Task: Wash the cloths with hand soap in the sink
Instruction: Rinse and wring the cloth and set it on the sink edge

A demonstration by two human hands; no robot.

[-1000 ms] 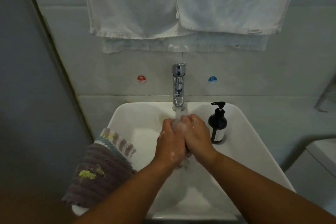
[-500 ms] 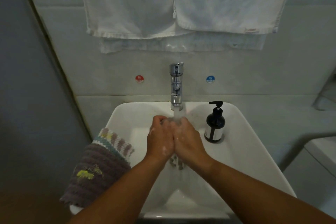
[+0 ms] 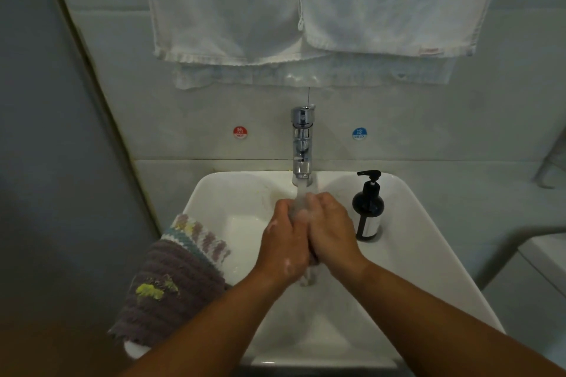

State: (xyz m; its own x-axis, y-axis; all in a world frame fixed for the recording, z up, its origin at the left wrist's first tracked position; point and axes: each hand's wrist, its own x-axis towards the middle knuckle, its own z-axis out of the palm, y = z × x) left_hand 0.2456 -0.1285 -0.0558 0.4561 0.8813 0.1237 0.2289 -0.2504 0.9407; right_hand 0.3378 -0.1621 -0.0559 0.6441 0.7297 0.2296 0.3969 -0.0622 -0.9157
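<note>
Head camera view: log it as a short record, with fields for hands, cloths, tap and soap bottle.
left hand: grips small cloth, suds on its back
right hand: grips the same cloth, pressed against the left
tap: running, stream lands between the hands
purple cloth: draped over left rim of sink
soap bottle: upright on right ledge, untouched
towels: hanging on wall above tap
</note>
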